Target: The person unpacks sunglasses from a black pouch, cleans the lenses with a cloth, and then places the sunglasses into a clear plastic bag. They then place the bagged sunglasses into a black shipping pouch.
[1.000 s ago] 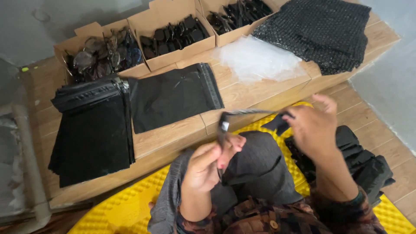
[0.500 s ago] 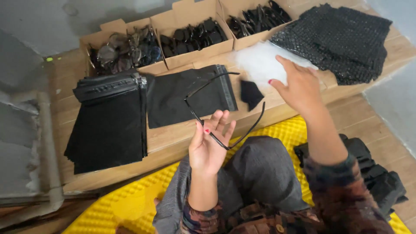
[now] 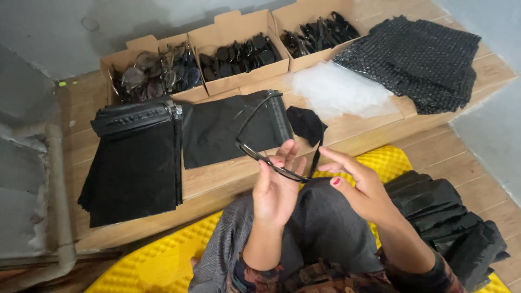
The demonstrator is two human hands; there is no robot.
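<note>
Left hand [image 3: 277,187] pinching thin black glasses frame [image 3: 260,135], right hand [image 3: 361,187] loosely spread beside it, soft black cloth [image 3: 305,123] on wooden table [image 3: 217,179], lenses indiscernible

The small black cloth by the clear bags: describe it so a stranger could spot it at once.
Start at the low wooden platform carrying three cardboard boxes of glasses. In front of the middle box lies a flat black pouch, and right of that a pile of clear plastic bags. The small black cloth sits between them, crumpled and matte, unlike its flat or see-through neighbours.
</note>
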